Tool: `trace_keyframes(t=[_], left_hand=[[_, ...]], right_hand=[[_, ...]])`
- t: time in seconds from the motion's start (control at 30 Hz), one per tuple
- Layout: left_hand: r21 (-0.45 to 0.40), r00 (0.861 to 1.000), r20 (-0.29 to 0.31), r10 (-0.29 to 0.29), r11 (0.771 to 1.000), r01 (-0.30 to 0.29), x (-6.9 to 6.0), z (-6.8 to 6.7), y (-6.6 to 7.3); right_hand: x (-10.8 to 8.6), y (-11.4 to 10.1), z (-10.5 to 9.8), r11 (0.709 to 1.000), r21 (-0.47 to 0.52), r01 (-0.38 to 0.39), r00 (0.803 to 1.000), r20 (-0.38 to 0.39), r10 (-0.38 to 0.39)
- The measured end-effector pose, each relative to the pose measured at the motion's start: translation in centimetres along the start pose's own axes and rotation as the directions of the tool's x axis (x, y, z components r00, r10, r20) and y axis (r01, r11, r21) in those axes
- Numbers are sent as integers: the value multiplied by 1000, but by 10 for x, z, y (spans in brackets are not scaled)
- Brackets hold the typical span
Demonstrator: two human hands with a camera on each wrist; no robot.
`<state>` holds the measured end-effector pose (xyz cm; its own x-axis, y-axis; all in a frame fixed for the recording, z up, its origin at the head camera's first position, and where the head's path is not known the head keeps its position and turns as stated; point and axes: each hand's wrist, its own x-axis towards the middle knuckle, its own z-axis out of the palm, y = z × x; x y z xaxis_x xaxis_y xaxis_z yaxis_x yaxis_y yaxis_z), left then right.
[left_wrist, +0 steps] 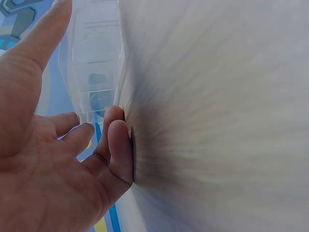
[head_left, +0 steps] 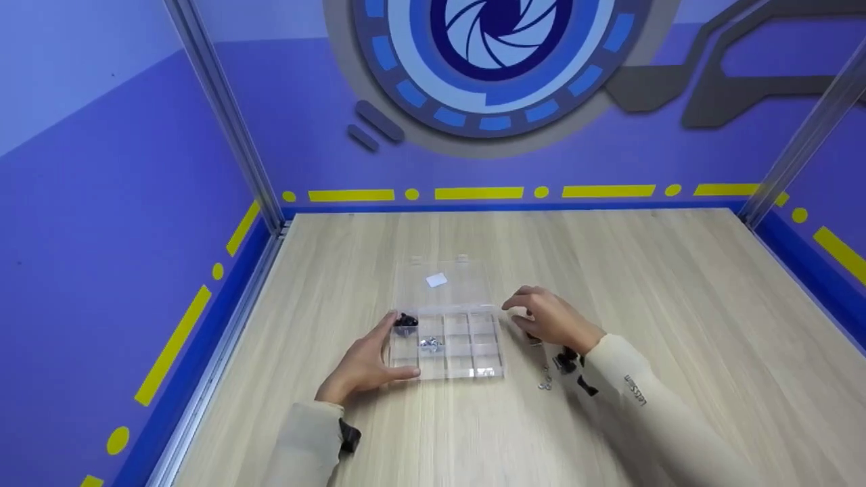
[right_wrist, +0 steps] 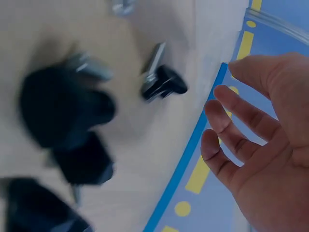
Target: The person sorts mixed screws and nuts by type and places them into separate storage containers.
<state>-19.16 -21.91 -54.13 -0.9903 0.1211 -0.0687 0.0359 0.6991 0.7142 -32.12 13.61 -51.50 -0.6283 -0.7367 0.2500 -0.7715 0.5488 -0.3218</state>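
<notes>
A clear compartment box (head_left: 460, 362) lies on the table with its lid (head_left: 463, 287) swung back. Black pieces (head_left: 406, 322) fill its back-left compartment, and small silver pieces (head_left: 431, 345) lie in another. My left hand (head_left: 362, 365) holds the box's left end, thumb at the front and fingers along the side. Right of the box, my right hand (head_left: 551, 321) hovers with loosely bent fingers; its palm (right_wrist: 270, 179) looks bare in the right wrist view. Close to it lie a black-headed knob screw (right_wrist: 164, 83) and larger blurred black knobs (right_wrist: 58, 106).
Small silver parts (head_left: 545, 384) lie on the wooden table (head_left: 649, 270) below the right hand. A white label (head_left: 437, 279) is on the lid. Blue-purple walls (head_left: 284, 122) with metal corner posts (head_left: 226, 115) border the table at the back and sides.
</notes>
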Motion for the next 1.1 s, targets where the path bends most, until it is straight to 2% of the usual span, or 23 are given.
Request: trace_keyframes(t=[0.17,0.3,0.6,0.87,1.1], left_hand=[[3,1000,0,-1,1000,1,1,0,1],[3,1000,2,-2,1000,2,1,0,1],[-2,1000,1,-21,1000,21,1,1,1],[7,1000,11,-9,1000,9,-1,-1,1],[17,1000,9,3,1000,-3,-1,0,0]], right_hand=[[-13,8,0,996,38,-78,995,60,76],[-21,16,1,996,37,-81,994,73,78],[-37,32,-2,995,18,-96,993,71,95],[-52,47,-6,996,57,-73,997,11,72],[-62,53,-8,985,84,-151,988,1,152]])
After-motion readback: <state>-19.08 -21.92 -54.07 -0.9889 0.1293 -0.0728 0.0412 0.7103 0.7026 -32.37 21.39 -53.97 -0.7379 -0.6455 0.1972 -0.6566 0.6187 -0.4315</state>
